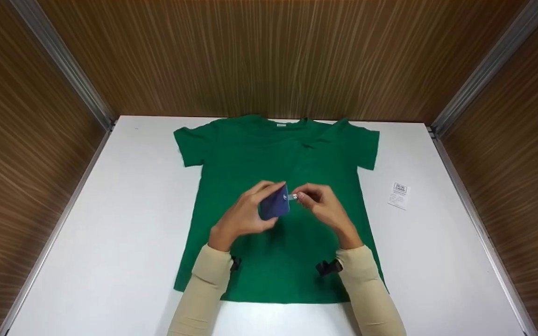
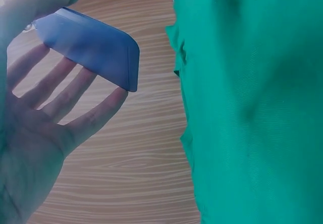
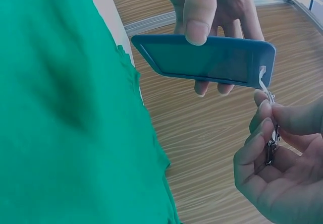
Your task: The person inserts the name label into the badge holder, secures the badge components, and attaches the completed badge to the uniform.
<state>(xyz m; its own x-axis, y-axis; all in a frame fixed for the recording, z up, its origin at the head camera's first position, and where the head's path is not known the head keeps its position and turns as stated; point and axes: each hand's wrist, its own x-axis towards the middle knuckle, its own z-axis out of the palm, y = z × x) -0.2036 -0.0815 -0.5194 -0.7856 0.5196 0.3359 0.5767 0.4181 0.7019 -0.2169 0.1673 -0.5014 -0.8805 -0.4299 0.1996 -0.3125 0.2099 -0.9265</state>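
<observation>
My left hand (image 1: 245, 212) holds a blue badge holder (image 1: 274, 206) between thumb and fingers, raised above the green T-shirt (image 1: 245, 158). In the right wrist view the left thumb presses on the face of the holder (image 3: 202, 60), which has a framed window. A short clear strap passes through the slot at the holder's end and carries a metal badge clip (image 3: 273, 143). My right hand (image 1: 323, 207) pinches the strap and clip between thumb and fingers. The left wrist view shows the holder's plain blue side (image 2: 91, 45), with the left fingertips against its edge.
The T-shirt lies spread on a white table (image 1: 124, 200), its collar toward the back. A small white printed card (image 1: 399, 196) lies to the right of the shirt. Wood-grain panels (image 1: 250, 56) stand at the back and both sides.
</observation>
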